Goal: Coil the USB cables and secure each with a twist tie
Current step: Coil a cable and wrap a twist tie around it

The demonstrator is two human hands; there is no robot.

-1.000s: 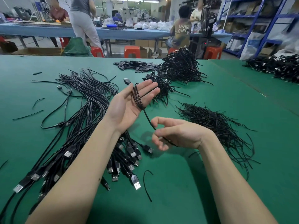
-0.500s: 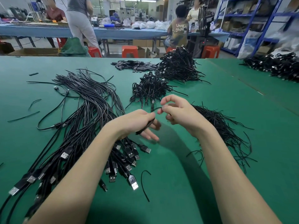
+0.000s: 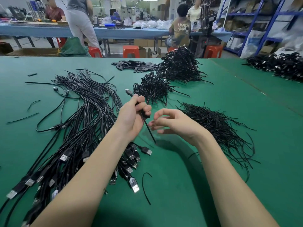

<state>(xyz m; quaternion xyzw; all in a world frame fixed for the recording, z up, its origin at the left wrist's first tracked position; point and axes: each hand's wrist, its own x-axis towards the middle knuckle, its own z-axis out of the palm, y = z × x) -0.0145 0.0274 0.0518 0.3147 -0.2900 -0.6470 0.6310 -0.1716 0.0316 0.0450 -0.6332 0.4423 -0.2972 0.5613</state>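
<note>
My left hand grips a coiled black USB cable in its fist. The plug sticks out above my fingers, and a straight black strand hangs down from the fist toward the green table. Just right of that strand, my right hand hovers with loosely curled fingers and holds nothing I can see. A big bundle of uncoiled USB cables lies to the left. A heap of black twist ties lies to the right.
Tied coils sit in a small pile and a larger pile behind my hands. Flat black pieces lie further back and another cable pile at far right. A stray tie lies near me. People work at a blue table beyond.
The cable was wound round my open left fingers, then my left hand closed round the coil. My right hand let go and drew back to the right, fingers loosened.
</note>
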